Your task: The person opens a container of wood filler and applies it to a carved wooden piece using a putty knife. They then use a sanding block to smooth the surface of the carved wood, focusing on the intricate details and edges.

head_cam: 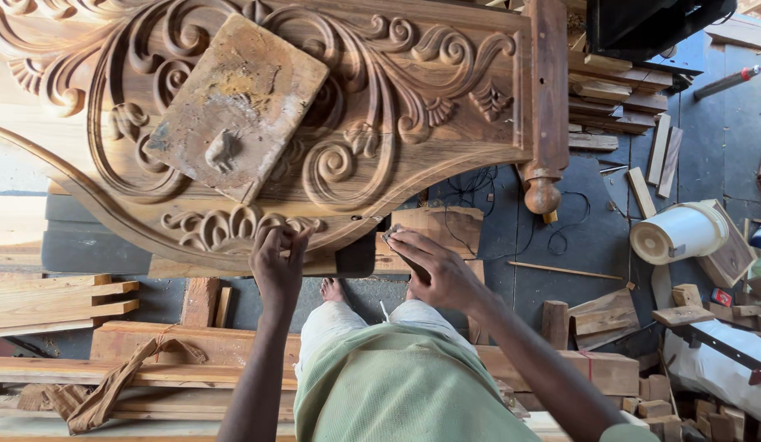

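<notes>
A large carved wooden panel with scrolls and leaf patterns fills the upper view. My left hand rests its fingertips on the panel's curved lower edge, just below a carved leaf motif. My right hand is closed on a small dark piece, apparently sandpaper, and presses it against the same lower edge. A flat worn wooden board with a small lump on it lies on top of the carving.
A turned post with a round finial ends the panel on the right. Below are stacked planks, wood offcuts, a white bucket on its side, cables on the dark floor and my bare foot.
</notes>
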